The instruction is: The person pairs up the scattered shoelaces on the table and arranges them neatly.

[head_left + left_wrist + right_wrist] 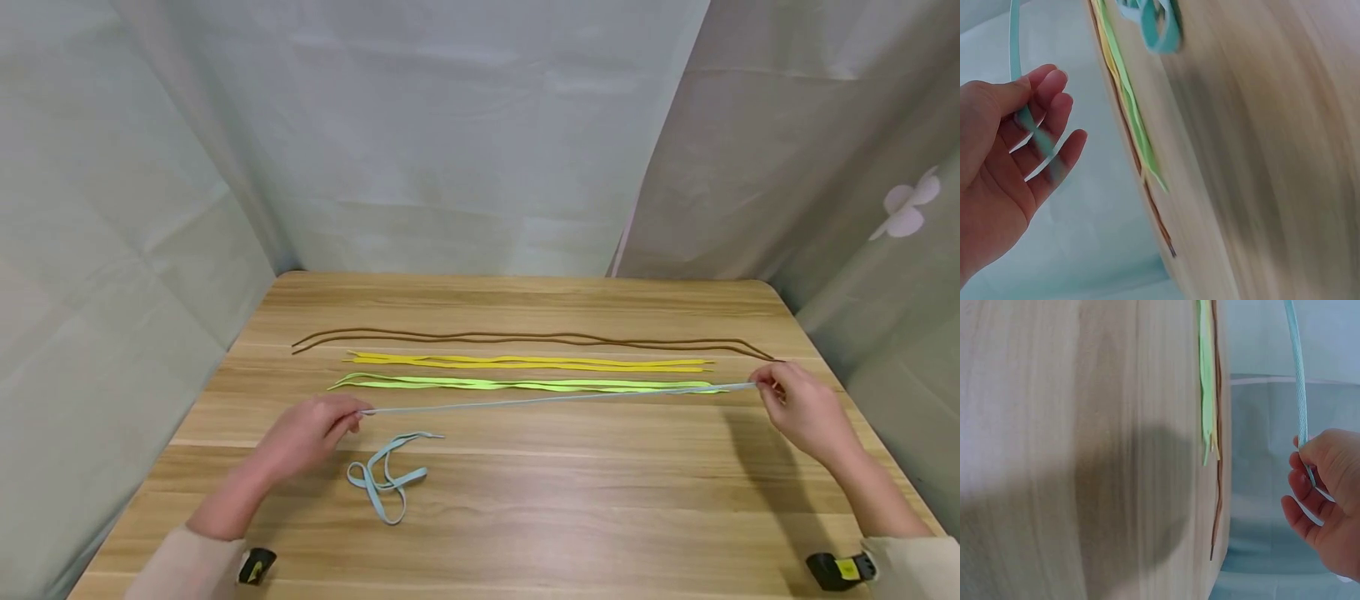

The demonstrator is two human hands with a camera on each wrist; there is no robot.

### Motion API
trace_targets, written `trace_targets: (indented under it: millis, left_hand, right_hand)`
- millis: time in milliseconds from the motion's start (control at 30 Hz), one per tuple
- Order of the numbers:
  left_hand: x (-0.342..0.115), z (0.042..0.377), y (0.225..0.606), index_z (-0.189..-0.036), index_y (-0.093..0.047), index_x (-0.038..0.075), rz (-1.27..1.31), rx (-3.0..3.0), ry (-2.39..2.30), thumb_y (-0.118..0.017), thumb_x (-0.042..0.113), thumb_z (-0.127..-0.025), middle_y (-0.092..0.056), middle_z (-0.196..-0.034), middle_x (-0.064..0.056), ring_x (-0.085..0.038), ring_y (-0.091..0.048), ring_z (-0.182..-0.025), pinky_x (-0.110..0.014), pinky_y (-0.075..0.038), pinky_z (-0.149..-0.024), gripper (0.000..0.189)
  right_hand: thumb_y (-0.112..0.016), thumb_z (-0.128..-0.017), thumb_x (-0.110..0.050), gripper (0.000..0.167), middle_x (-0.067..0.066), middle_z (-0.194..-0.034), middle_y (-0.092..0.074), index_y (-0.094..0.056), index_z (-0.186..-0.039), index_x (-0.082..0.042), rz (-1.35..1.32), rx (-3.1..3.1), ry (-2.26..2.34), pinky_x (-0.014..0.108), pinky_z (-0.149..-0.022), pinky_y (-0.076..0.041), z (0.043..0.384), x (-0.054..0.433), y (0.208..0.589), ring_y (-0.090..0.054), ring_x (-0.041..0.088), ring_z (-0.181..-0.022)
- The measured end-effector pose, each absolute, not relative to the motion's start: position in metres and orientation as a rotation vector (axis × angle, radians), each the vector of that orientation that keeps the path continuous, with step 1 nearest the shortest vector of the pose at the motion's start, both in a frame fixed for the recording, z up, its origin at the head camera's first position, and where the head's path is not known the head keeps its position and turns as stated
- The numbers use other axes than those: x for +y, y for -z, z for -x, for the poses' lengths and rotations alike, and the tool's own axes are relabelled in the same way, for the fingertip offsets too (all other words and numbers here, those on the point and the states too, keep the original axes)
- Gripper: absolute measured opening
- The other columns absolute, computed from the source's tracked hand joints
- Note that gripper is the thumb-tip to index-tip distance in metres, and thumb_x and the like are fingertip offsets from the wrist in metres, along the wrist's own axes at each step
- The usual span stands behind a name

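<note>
A light blue shoelace (555, 399) is stretched nearly straight above the table between both hands. My left hand (318, 433) pinches one end between thumb and index finger; in the left wrist view the loose tip (1044, 144) hangs across the other fingers. At the right, my right hand (806, 410) pinches the opposite end, as the right wrist view shows with the lace (1300, 394) running up from the thumb. Another light blue shoelace (386, 483) lies in loose loops on the table, close to the left hand.
Behind the stretched lace, pairs of laces lie lengthwise on the wooden table (562, 517): lime green laces (480, 383), yellow laces (525, 362) and brown laces (495, 337). Pale curtains (450, 150) hang around the table's back and sides.
</note>
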State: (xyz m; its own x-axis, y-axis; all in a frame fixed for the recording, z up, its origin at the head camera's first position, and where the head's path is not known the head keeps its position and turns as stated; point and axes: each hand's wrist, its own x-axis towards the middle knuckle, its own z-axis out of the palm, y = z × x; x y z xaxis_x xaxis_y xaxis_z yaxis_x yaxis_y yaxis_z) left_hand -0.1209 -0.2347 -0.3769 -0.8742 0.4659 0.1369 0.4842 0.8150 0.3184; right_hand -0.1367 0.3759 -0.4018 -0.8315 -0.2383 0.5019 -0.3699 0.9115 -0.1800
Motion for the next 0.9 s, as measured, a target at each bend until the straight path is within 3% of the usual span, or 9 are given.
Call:
trace_targets:
  millis: [267, 500, 900]
  left_hand:
    - [-0.258, 0.128, 0.383, -0.106, -0.067, 0.008, 0.663, -2.979, 0.586, -0.056, -0.002, -0.086, -0.060, -0.073, 0.009, -0.001, -0.053, -0.066, -0.025, -0.046, -0.059, 0.024]
    - [-0.278, 0.134, 0.389, -0.099, -0.067, 0.006, 0.516, -3.010, 0.659, -0.055, 0.002, -0.089, -0.063, -0.074, 0.005, -0.004, -0.052, -0.065, -0.024, -0.044, -0.057, 0.016]
    - [-0.294, 0.143, 0.399, -0.095, -0.066, 0.004, 0.440, -3.072, 0.677, -0.052, 0.003, -0.090, -0.067, -0.075, 0.003, -0.007, -0.057, -0.068, -0.027, -0.045, -0.060, 0.015]
  right_hand:
    - [-0.068, -0.067, 0.012, 0.022, 0.008, -0.076, -0.057, -0.061, -0.082, -0.002, -0.478, -2.601, -0.385, 0.032, -0.052, -0.043, 0.137, 0.375, 0.414, -0.051, 0.018, -0.062]
    - [-0.069, -0.064, 0.012, 0.022, 0.002, -0.071, -0.054, -0.060, -0.077, -0.004, -0.544, -2.564, -0.378, 0.030, -0.050, -0.041, 0.139, 0.372, 0.429, -0.048, 0.013, -0.059]
    - [-0.071, -0.061, 0.013, 0.025, 0.003, -0.070, -0.056, -0.059, -0.076, -0.003, -0.639, -2.562, -0.361, 0.035, -0.051, -0.044, 0.142, 0.370, 0.444, -0.053, 0.018, -0.059]
